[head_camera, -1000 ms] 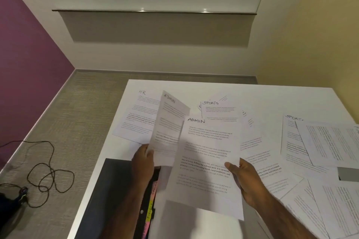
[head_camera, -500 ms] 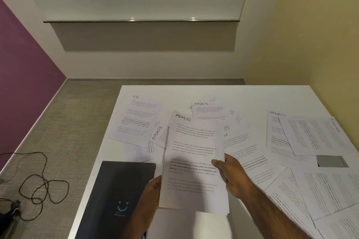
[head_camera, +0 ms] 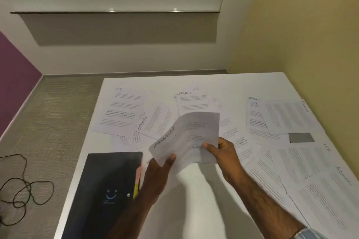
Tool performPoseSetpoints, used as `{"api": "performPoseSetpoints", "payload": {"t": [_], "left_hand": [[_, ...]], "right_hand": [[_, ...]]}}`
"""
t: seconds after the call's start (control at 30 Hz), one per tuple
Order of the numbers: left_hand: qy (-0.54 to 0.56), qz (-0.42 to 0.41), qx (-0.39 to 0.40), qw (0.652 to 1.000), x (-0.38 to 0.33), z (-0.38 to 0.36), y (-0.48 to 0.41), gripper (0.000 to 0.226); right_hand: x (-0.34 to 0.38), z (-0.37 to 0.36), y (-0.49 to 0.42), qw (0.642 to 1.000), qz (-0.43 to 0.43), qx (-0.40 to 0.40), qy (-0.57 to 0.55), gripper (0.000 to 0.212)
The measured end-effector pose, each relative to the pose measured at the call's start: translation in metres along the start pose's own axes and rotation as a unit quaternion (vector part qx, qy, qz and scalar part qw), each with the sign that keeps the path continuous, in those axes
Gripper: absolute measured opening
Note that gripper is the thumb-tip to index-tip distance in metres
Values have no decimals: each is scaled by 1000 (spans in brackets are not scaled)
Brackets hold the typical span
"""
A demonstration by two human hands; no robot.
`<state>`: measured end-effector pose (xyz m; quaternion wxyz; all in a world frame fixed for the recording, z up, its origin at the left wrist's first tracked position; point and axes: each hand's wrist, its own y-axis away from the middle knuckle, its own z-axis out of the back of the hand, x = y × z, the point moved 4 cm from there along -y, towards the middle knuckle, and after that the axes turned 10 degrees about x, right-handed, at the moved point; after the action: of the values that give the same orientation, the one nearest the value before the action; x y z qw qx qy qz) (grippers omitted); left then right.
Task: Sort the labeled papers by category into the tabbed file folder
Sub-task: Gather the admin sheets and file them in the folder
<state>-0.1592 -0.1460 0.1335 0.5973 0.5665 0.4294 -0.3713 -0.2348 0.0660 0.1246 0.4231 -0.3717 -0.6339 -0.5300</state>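
A thin black cable (head_camera: pixel 25 190) lies looped on the grey carpet at far left. On the white table (head_camera: pixel 194 209), near its left edge, lies a closed dark file folder with a pale smiley logo (head_camera: pixel 108 186), and pink and yellow tabs (head_camera: pixel 138 182) poke out along its right side. Beyond it lie a white printed sheet headed HR (head_camera: pixel 120 110) and a slanted sheet marked SPORTS (head_camera: pixel 155 122). The left hand (head_camera: pixel 157 176) pinches the near left corner of the bowed white papers labelled ADMIN (head_camera: pixel 190 137), thumb on top. They are held up over the table just right of the folder. The right hand (head_camera: pixel 223 151) pinches their right edge. Further right, overlapping printed sheets (head_camera: pixel 287 116) cover the table, with a small grey rectangle (head_camera: pixel 301 137) among them.
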Motion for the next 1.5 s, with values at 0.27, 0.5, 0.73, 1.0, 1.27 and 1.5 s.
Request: {"api": "performPoseSetpoints", "payload": {"t": [0.27,0.5,0.73,1.0,1.27,1.5], "left_hand": [[-119,-33,11,992,29,-30,8,38],[-161,9,9,987,55,-33,6,47],[-193,57,72,977,46,-51,0,47],[-137,41,110,984,20,-112,2,38],[-135,28,125,982,8,-185,-6,31],[-126,73,141,979,12,-246,2,18]], "right_hand": [[-35,23,18,999,5,-37,32,34],[-58,40,35,997,-28,-42,64,25],[-56,68,60,994,-55,-82,48,23],[-58,127,63,987,-27,-149,-57,27],[-62,212,85,972,-39,-201,-113,30],[-155,361,130,891,-132,-434,-27,42]]}}
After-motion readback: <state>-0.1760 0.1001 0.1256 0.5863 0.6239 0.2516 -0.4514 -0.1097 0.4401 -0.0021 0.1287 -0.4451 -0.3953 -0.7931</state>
